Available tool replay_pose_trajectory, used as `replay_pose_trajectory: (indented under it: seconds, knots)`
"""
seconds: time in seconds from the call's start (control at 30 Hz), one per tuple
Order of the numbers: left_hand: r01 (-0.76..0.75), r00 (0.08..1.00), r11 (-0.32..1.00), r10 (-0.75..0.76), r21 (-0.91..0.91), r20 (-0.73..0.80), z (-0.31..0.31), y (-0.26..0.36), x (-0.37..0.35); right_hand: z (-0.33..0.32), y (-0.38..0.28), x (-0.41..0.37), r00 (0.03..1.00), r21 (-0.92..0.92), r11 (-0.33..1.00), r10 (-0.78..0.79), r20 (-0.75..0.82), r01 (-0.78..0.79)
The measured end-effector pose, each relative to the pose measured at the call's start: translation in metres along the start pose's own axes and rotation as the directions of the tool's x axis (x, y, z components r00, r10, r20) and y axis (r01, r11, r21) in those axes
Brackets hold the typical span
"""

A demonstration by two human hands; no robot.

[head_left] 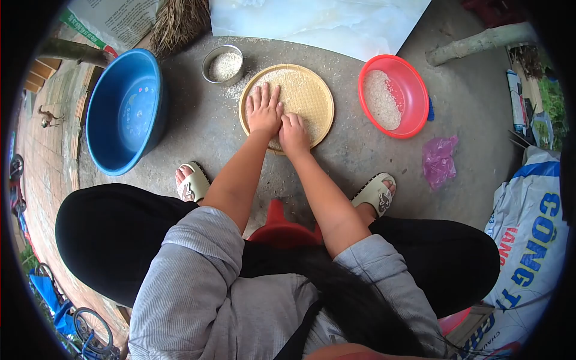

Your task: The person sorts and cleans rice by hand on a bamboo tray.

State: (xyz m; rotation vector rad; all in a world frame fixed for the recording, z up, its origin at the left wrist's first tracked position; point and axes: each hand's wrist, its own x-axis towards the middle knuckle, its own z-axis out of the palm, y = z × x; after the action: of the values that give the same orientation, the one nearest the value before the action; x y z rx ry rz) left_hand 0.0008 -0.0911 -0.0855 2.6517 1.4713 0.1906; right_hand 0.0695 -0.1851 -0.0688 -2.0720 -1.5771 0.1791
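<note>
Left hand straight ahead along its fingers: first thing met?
Likely the loose white grains on the round, tan woven tray, then the tray's far rim; depth under the left hand is unclear.

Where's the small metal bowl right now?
In the head view, the metal bowl stands on the floor left of centre near the top, up and left of the woven tray and right of the blue basin.

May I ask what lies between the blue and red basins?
In the head view, a metal bowl, then a woven tray beneath the left hand and right hand.
</note>
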Motion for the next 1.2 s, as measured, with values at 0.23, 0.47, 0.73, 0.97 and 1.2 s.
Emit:
replay_pose_trajectory:
  seconds: [0.23, 0.47, 0.73, 0.97, 1.2]
  knots:
    - [0.014, 0.999, 0.992, -0.021, -0.125, -0.049, -0.007, -0.002, 0.004, -0.006, 0.012, 0.024, 0.968, 0.192, 0.956, 0.195, 0.156, -0.224]
    - [0.18, 0.959, 0.239, -0.258, -0.954, 0.116, -0.019, 0.017, 0.018, -0.012, 0.028, 0.038, 0.85, 0.555, 0.662, 0.494, 0.184, -0.504]
    - [0.465, 0.796, -0.682, 0.042, -0.564, 0.604, -0.039, 0.007, 0.043, -0.041, -0.017, 0.066, 0.957, 0.829, 0.517, 0.282, 0.072, -0.215]
    - [0.367, 0.672, -0.769, -0.17, -0.523, 0.721, -0.04, -0.041, 0.041, -0.056, 0.02, 0.025, 0.954, 0.357, 0.911, 0.27, -0.131, -0.209]
    - [0.361, 0.652, -0.744, -0.229, -0.562, 0.723, -0.049, -0.05, 0.032, -0.033, 0.032, -0.025, 0.997, 0.194, 0.978, 0.077, -0.026, -0.071]
